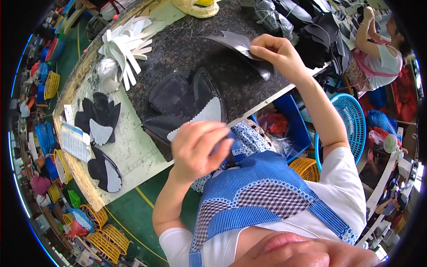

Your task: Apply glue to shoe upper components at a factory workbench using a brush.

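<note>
My right hand (281,57) pinches the edge of a thin, shiny black leather-like piece (238,43) between thumb and fingers, lifting it above the dark speckled work slab (178,42). My left hand (200,149), slightly blurred, hovers at the slab's near edge with its fingers loosely curled, the thumb apart and nothing visible between them. Just beyond it lie flat black cut pieces (171,93). Among these is a light grey piece with a zigzag edge (210,110), partly hidden by my left hand.
White strips (124,46) lie at the table's far left. Below them are more black-and-grey pieces (101,118) and a white pad (75,141). Plastic-wrapped bundles (273,20) and black pieces (318,40) crowd the far right. A blue bin (296,129) and blue basket (351,122) stand near my right arm.
</note>
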`<state>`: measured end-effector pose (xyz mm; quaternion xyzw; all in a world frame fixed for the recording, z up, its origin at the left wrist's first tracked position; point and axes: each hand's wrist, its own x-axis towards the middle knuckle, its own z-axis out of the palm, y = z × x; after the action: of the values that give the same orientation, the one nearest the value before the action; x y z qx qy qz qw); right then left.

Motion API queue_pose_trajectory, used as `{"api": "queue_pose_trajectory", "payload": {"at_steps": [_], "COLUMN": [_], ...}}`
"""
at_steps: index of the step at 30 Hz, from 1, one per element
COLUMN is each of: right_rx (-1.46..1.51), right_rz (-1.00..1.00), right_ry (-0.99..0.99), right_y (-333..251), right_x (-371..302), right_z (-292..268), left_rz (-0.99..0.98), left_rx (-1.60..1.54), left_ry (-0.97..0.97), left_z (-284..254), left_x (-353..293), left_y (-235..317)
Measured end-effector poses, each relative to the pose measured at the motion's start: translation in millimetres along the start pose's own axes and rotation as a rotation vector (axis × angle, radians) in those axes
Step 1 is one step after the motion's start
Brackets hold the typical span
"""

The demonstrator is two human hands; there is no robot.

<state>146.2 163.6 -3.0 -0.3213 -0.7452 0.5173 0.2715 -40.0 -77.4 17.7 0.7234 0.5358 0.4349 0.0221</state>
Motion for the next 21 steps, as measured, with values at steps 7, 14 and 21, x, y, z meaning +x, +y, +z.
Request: {"api": "queue_pose_trajectory", "payload": {"at_steps": [7,14,21], "right_rx": [0.985,0.57,-0.003], "right_rz": [0.08,-0.231,-0.687], "right_ry": [-0.262,-0.022,0.213], "right_y": [-67,-82,-121], "right_x": [-36,-25,7], "right_z": [83,81,50], "left_rz": [-0.403,-0.391,-0.342], "left_rx": [-0.648,-0.892,-0.648], "left_ry": [0.283,0.339,0.312], "left_z": [30,23,-26], "left_x": [39,75,142], "left_y": [-2,-19,-7]}}
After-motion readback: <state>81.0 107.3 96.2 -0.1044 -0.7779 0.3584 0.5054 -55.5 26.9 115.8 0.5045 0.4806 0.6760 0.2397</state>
